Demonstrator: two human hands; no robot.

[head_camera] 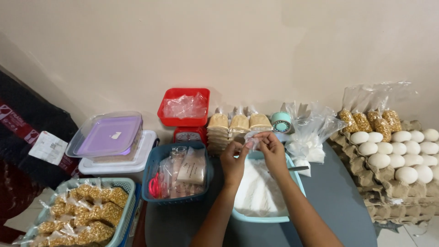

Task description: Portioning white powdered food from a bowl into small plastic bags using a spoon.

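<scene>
Head view: left hand point(234, 158) and right hand point(270, 145) both pinch a small clear plastic bag point(253, 137) between fingertips, held above the light-blue basin point(292, 201) of white powder.

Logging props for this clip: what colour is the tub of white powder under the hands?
Light blue tub, seen in the head view, below both hands holding a small clear bag.

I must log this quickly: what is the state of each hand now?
Left hand: closed, pinching the small clear plastic bag.
Right hand: closed on the same bag.
</scene>
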